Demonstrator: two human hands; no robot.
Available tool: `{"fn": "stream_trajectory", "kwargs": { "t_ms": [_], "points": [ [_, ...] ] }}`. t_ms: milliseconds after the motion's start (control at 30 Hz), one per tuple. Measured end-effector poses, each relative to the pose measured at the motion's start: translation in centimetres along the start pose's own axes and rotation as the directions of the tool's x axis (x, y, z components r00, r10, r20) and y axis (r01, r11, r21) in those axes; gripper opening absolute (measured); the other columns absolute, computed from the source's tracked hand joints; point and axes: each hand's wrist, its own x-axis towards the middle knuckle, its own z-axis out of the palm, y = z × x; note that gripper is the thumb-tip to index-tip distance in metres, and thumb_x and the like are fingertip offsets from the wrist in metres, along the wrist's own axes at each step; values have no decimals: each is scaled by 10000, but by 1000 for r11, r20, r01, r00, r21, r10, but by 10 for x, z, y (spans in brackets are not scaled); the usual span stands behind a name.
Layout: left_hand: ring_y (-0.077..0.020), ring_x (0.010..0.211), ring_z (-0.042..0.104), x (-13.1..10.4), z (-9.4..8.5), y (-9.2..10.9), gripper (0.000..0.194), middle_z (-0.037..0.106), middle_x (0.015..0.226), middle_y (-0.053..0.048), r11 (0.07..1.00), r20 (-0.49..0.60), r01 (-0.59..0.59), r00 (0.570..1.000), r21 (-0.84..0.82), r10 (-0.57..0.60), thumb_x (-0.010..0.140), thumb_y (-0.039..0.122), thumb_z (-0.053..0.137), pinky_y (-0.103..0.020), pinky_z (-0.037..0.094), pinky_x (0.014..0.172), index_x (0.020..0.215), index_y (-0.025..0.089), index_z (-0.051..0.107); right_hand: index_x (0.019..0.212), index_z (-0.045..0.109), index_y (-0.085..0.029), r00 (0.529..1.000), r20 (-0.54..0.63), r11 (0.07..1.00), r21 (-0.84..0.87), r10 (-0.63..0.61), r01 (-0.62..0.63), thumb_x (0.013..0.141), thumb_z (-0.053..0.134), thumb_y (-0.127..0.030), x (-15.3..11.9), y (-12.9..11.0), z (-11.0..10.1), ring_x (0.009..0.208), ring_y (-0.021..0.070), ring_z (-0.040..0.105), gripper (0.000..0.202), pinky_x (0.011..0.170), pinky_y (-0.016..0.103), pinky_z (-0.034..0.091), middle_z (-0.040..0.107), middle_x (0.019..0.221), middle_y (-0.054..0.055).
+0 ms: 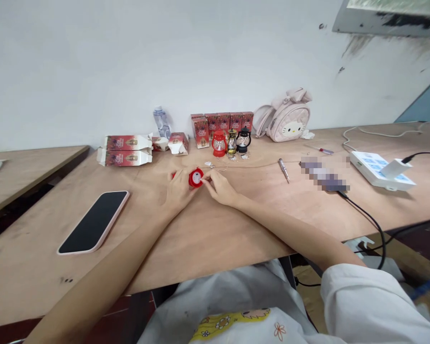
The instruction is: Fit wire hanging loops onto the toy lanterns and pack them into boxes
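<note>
My left hand (180, 188) is wrapped round a red lantern (196, 177) lying on its side, its round base with a whitish centre turned toward me. The fingertips of my right hand (218, 186) are pinched together at the right edge of that base; whatever they hold is too small to make out. Just behind my hands, small white and metal bits (209, 164) lie on the table. Further back stand a red lantern (219, 144), a gold and black lantern (231, 142) and a black lantern (243, 140).
Red boxes (200, 132) line the wall beside a pink bag (290, 122). Flattened boxes (125, 150) and a bottle (161, 122) stand left. A phone (95, 222) lies front left; a screwdriver (283, 170), another phone (324, 176) and a power strip (370, 167) lie right.
</note>
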Motion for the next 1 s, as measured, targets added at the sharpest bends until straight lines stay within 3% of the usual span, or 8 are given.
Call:
{"fn": "stream_trajectory", "kwargs": {
  "t_ms": [167,267,600,767,1000],
  "points": [
    [-222,933,640,1,0,-1,367,694,1095,-85,995,-36,-93,995,40,94,899,415,520,-359,351,811,1188,194,473,1002,432,-199,988,82,976,164,132,-144,898,437,-253,2,-4,-1,754,167,590,118,745,308,464,621,831,35],
    [-224,961,636,2,-2,-1,334,690,1113,-86,987,-5,-147,989,62,147,905,356,517,-364,348,827,1197,199,473,1000,382,-211,976,107,954,217,188,-207,864,470,-252,3,-2,-2,651,153,568,167,706,296,452,612,746,-8],
    [-218,1049,619,2,-2,-2,340,681,1149,-88,975,111,-220,970,30,215,890,178,469,-394,327,936,1228,209,496,965,307,-229,968,136,943,234,211,-238,785,454,-162,2,-2,-1,616,142,549,242,645,260,425,543,689,-44],
    [-208,1050,625,3,-4,-2,351,683,1154,-87,965,108,-257,962,48,251,894,145,437,-397,333,948,1233,213,500,952,291,-234,971,101,936,262,217,-237,776,466,-165,2,0,0,618,132,552,258,640,253,423,543,696,-51],
    [-218,1075,621,3,-5,-1,361,681,1160,-90,981,155,-194,970,19,189,892,151,422,-420,336,973,1230,226,526,906,277,-241,968,92,928,278,233,-250,802,463,-212,4,-3,-2,617,131,560,216,613,249,422,549,710,-41]
  ]
}}
